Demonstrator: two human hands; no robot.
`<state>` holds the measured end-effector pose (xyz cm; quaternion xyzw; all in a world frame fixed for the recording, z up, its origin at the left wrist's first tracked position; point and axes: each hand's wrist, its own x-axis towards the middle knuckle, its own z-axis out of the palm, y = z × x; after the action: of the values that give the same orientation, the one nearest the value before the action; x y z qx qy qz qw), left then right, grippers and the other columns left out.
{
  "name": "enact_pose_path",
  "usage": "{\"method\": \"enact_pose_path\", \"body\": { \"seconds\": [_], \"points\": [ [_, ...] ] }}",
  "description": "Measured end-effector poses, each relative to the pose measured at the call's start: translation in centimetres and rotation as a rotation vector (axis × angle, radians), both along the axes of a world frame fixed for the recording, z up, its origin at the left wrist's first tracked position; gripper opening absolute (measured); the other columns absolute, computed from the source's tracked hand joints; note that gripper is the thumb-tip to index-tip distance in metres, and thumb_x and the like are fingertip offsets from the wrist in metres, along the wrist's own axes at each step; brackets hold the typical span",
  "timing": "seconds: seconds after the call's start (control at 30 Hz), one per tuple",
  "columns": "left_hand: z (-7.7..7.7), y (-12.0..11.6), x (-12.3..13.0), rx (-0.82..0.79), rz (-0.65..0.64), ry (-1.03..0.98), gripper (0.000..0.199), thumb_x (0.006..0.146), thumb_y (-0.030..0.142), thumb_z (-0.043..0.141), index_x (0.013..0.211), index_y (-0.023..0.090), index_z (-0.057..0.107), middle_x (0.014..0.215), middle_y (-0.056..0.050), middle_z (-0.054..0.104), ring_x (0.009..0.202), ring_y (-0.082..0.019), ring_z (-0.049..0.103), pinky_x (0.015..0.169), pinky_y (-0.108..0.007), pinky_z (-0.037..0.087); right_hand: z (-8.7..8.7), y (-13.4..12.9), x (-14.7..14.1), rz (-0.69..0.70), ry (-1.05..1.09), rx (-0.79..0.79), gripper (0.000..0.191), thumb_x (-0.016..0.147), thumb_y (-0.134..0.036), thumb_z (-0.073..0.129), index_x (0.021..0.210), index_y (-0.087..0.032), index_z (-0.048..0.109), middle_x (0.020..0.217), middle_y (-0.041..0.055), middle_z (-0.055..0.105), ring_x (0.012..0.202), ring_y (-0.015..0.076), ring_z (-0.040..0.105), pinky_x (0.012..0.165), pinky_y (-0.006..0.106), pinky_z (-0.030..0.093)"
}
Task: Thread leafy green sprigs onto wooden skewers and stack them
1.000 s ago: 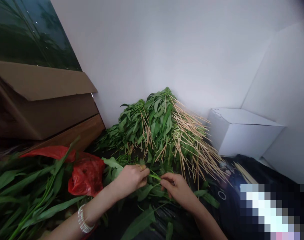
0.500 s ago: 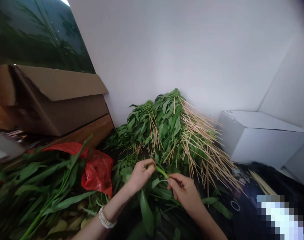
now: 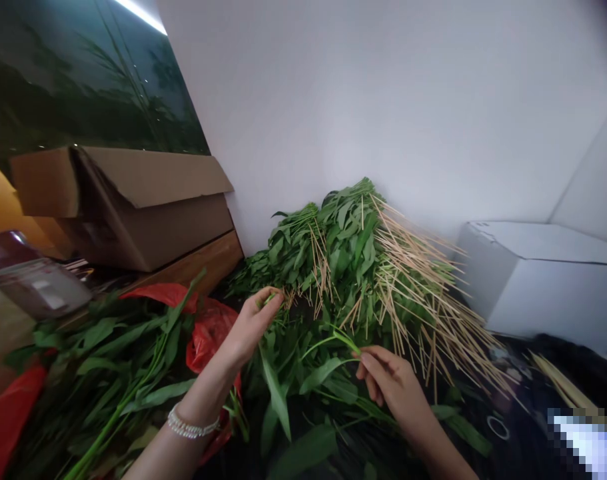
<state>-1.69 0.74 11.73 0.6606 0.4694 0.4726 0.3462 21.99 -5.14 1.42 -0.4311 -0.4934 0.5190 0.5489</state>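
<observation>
My left hand (image 3: pixel 256 320), with a beaded bracelet (image 3: pixel 190 425) at the wrist, is closed on a short piece of green stem; a long leaf (image 3: pixel 276 387) hangs below it. Between thumb and fingers, my right hand (image 3: pixel 383 373) pinches a green stem (image 3: pixel 346 342) whose end points up and left. The hands are apart, over loose leafy stems (image 3: pixel 328 387). Behind them, bundles of leafy greens (image 3: pixel 346 233) lean against the wall, with many thin wooden sticks (image 3: pixel 433 293) fanning out to the right.
On the left are long leafy stalks (image 3: pixel 113 360), a red plastic bag (image 3: pixel 208 327) and an open cardboard box (image 3: pixel 168 223). A white box (image 3: pixel 553 287) stands at the right. Pale sticks (image 3: pixel 563 383) and a white ring (image 3: pixel 498 428) lie near the right front.
My hands have moved apart: the left up and to the left, the right slightly to the right. The stem that was between both hands now shows separately at each. The view has turned slightly left.
</observation>
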Motion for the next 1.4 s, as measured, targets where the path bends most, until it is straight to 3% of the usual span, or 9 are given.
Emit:
{"method": "enact_pose_path", "body": {
  "seconds": [0.1, 0.2, 0.33, 0.57, 0.77, 1.0, 1.1, 1.23, 1.4],
  "points": [
    [-0.4, -1.2, 1.1, 0.180, -0.072, 0.334, 0.025, 0.096, 0.034, 0.044, 0.085, 0.018, 0.059, 0.072, 0.001, 0.056, 0.064, -0.012, 0.050, 0.060, -0.021, 0.039, -0.1, -0.1, -0.2, -0.027, -0.046, -0.007, 0.048, 0.074, -0.062, 0.065, 0.087, -0.016, 0.067, 0.063, 0.0008, 0.062, 0.037, 0.0076, 0.045, 0.034, 0.020, 0.031],
    [-1.5, -2.3, 2.6, 0.364, -0.137, 0.667, 0.021, 0.098, 0.026, 0.041, 0.092, 0.018, 0.060, 0.086, -0.003, 0.063, 0.080, -0.016, 0.058, 0.074, -0.026, 0.044, -0.1, -0.2, -0.4, -0.036, -0.101, -0.010, 0.049, 0.073, -0.063, 0.066, 0.087, -0.016, 0.067, 0.062, 0.0012, 0.063, 0.038, 0.0084, 0.045, 0.035, 0.021, 0.032],
    [-3.0, -2.7, 3.8, 0.574, -0.187, 1.010, 0.021, 0.099, 0.025, 0.040, 0.095, 0.018, 0.059, 0.087, -0.004, 0.064, 0.082, -0.019, 0.059, 0.072, -0.028, 0.046, 0.1, -0.3, -0.4, -0.018, -0.141, -0.010, 0.050, 0.072, -0.063, 0.065, 0.088, -0.016, 0.067, 0.062, 0.0016, 0.063, 0.038, 0.0084, 0.045, 0.037, 0.021, 0.032],
    [-4.3, -2.1, 4.0, 0.756, -0.315, 1.238, 0.015, 0.097, 0.022, 0.044, 0.088, 0.018, 0.055, 0.082, -0.002, 0.060, 0.074, -0.019, 0.056, 0.061, -0.029, 0.043, -0.3, -0.3, -0.6, -0.014, -0.264, 0.031, 0.045, 0.077, -0.058, 0.061, 0.089, -0.015, 0.068, 0.064, 0.0024, 0.064, 0.041, 0.0105, 0.049, 0.041, 0.023, 0.038],
    [-4.6, -1.9, 4.0, 0.788, -0.347, 1.257, 0.004, 0.086, 0.018, 0.055, 0.081, 0.017, 0.054, 0.076, -0.002, 0.059, 0.070, -0.019, 0.054, 0.060, -0.030, 0.041, -0.9, -0.3, -0.2, 0.029, -0.278, 0.073, 0.040, 0.087, -0.053, 0.052, 0.096, -0.016, 0.067, 0.066, 0.0007, 0.063, 0.042, 0.0096, 0.049, 0.040, 0.021, 0.035],
    [-5.1, -1.7, 3.8, 0.603, -0.249, 1.001, 0.010, 0.072, 0.013, 0.050, 0.064, 0.019, 0.050, 0.060, 0.000, 0.051, 0.061, -0.017, 0.048, 0.059, -0.027, 0.035, -0.5, -0.5, 0.0, 0.127, -0.456, 0.174, 0.037, 0.094, -0.044, 0.044, 0.095, -0.017, 0.068, 0.061, -0.0010, 0.060, 0.044, 0.0107, 0.052, 0.047, 0.022, 0.039],
    [-4.9, -0.8, 3.3, 0.318, -0.147, 0.619, 0.014, 0.072, 0.016, 0.044, 0.059, 0.019, 0.047, 0.055, 0.002, 0.045, 0.057, -0.014, 0.044, 0.057, -0.025, 0.033, -0.4, -0.6, -0.1, 0.079, -0.488, 0.233, 0.037, 0.094, -0.044, 0.044, 0.093, -0.018, 0.069, 0.061, -0.0007, 0.060, 0.046, 0.0112, 0.053, 0.048, 0.022, 0.040],
    [-3.1, 1.3, 1.0, 0.012, 0.103, -0.043, 0.018, 0.079, 0.028, 0.041, 0.064, 0.019, 0.045, 0.054, 0.005, 0.037, 0.051, -0.011, 0.036, 0.049, -0.022, 0.028, -0.7, -0.4, 0.2, -0.002, -0.396, 0.201, 0.039, 0.092, -0.048, 0.046, 0.095, -0.017, 0.069, 0.063, 0.0010, 0.062, 0.045, 0.0121, 0.054, 0.044, 0.023, 0.040],
    [-1.3, 1.7, -1.0, -0.204, -0.146, -0.387, 0.026, 0.086, 0.045, 0.050, 0.084, 0.020, 0.046, 0.062, 0.006, 0.043, 0.051, -0.009, 0.042, 0.048, -0.019, 0.030, -1.1, -0.2, 0.1, -0.026, -0.380, 0.223, 0.030, 0.089, -0.043, 0.054, 0.099, -0.020, 0.070, 0.075, 0.0031, 0.066, 0.054, 0.0141, 0.059, 0.050, 0.024, 0.047]
  ]
}}
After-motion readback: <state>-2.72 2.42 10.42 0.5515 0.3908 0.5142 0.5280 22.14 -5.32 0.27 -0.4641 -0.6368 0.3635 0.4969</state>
